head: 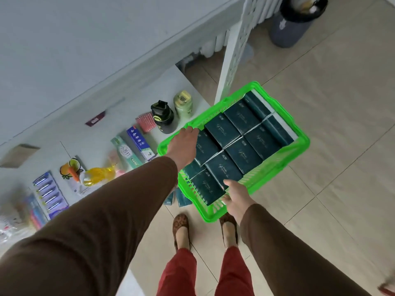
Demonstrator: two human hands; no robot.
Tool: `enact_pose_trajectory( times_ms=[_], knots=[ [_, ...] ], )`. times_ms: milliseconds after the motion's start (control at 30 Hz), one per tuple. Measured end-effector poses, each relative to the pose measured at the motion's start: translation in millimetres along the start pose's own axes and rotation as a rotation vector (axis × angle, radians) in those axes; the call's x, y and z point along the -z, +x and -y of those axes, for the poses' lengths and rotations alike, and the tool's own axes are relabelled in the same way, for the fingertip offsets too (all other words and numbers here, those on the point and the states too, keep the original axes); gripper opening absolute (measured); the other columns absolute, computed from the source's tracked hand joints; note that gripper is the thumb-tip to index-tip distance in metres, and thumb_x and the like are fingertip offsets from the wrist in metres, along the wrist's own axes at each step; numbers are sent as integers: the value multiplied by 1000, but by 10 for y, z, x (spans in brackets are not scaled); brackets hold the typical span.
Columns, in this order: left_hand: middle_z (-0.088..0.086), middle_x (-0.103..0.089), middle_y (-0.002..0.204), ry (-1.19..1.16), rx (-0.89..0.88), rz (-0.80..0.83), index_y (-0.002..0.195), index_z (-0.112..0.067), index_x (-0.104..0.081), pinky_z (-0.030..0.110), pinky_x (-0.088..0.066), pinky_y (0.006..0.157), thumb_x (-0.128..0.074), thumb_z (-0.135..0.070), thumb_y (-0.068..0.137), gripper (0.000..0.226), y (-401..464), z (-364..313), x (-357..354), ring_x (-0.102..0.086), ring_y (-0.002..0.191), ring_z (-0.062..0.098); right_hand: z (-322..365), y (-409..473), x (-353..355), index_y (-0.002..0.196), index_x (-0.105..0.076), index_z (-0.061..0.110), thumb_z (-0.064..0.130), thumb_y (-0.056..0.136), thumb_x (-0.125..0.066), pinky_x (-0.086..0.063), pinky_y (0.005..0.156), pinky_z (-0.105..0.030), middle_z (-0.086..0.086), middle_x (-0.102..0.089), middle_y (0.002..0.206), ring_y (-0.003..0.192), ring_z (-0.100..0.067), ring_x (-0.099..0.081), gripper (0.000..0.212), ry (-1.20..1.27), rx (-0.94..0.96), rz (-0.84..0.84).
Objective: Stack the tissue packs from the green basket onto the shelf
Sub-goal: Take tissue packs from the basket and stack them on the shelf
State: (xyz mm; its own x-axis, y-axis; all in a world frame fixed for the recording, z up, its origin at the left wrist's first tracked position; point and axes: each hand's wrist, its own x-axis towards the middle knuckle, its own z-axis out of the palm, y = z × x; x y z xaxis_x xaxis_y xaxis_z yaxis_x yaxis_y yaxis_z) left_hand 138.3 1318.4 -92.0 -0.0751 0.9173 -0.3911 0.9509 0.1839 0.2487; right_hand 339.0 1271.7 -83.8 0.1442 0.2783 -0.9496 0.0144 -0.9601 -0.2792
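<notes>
Fingers of the left hand point(185, 144) are curled over the far rim of the bright green slotted plastic basket point(298, 147); the right hand point(236, 197) holds the near rim, thumb on a pack, finger spread unclear. Dark teal wrapped tissue packs point(242, 133) are lying flat inside, filling it. The basket is held beside the white shelf point(177, 86). It is best kept level and set down before packs are lifted.

Floor: large beige glossy tiles point(320, 103) with thin dark grout lines.
Wall: plain pale grey wall point(74, 39).
Upright: white perforated post point(237, 50), leaning across view.
Corner: dark grey round bin point(290, 28), black liner.
</notes>
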Motion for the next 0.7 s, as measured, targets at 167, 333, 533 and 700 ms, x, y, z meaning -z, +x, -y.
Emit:
enact_pose_trajectory(
  times_ms=[167,333,533,700],
  knots=[
    [10,-39,145,285,-159,34,148,-11,-30,42,-44,98,-65,0,75,82,441,5,-352,-39,128,30,90,477,-8,105,-57,16,14,95,-62,-44,76,-28,-1,-45,90,98,-23,-47,12,89,-118,39],
    [10,-41,145,498,-131,74,151,-14,-28,39,-41,95,-67,-20,82,80,475,2,-499,-38,131,30,162,646,9,109,-54,14,15,95,-62,-49,97,-38,-13,-50,106,109,-32,-55,16,59,-218,79],
    [6,-55,114,496,-48,84,115,-11,-56,39,-49,85,-63,-3,83,34,375,28,-305,-41,122,31,161,549,-49,114,-58,10,10,97,-60,-52,87,-33,-7,-52,102,77,-21,-54,17,142,-178,67],
    [6,-50,118,295,114,13,114,-13,-55,45,-51,81,-76,-21,79,42,-29,144,33,-46,116,31,202,154,39,88,-58,3,12,96,-64,-57,90,-38,-11,-58,79,70,-20,-62,13,150,-139,174]
  ],
)
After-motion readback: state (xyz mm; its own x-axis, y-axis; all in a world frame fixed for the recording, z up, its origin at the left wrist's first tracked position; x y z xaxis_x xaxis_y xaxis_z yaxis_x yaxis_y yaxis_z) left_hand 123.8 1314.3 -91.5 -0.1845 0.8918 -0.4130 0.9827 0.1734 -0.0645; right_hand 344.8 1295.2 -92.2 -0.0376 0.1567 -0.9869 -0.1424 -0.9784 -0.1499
